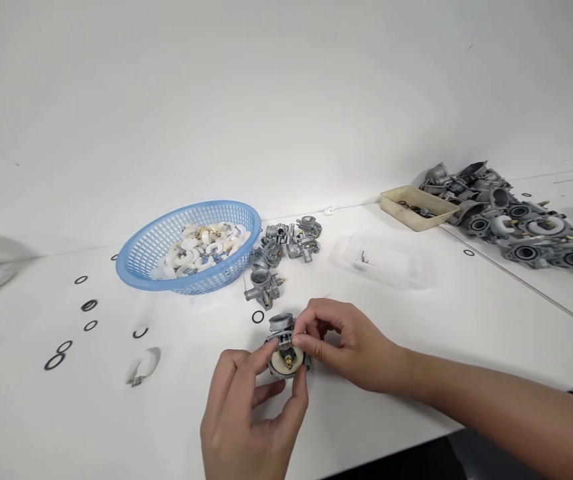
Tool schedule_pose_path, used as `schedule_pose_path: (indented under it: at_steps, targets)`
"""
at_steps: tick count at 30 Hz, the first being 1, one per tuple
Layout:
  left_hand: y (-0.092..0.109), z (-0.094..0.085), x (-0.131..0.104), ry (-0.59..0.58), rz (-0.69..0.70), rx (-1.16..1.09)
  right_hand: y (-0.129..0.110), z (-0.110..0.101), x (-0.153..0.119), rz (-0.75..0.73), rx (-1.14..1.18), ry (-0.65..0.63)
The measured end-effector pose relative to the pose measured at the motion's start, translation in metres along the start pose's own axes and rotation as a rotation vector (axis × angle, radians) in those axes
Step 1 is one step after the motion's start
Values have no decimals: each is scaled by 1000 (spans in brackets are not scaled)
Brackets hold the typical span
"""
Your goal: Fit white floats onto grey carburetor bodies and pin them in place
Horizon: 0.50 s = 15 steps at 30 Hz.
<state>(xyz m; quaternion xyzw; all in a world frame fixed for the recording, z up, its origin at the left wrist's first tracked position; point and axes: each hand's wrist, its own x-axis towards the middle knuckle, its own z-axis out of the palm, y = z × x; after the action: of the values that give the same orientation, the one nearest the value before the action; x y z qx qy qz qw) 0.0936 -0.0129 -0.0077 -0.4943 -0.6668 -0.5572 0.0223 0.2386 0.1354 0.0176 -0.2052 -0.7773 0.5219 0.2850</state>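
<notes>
Near the table's front edge, a grey metal carburetor [281,323] lies with its underside up, showing a whitish float [280,364] and a brass jet [289,362]. My left hand [253,413] grips the carburetor, its fingers around the near side and one fingertip on the float mount. From the right, my right hand [339,343] reaches to the same mount with thumb and forefinger pinched together. Whatever sits between those two fingertips is too small to make out. A black rubber ring [258,317] lies just beyond the carburetor.
A blue basket [133,272] holds many white floats. Several carburetors [265,287] stand beside it. At right are a translucent tray [406,273], a cream tray [416,220] and a carburetor pile [516,217]. Left lie black rings [55,362] and one loose float [146,365].
</notes>
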Motion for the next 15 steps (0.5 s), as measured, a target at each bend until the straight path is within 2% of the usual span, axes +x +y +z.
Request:
schedule_pose_path:
  at_steps: [6, 15]
  targets:
    - [0, -3, 2, -39, -51, 23, 1, 0, -1, 28, 52, -3]
    - [3, -7, 6, -61, -210, -184, -1, 1, -2, 43, 78, -26]
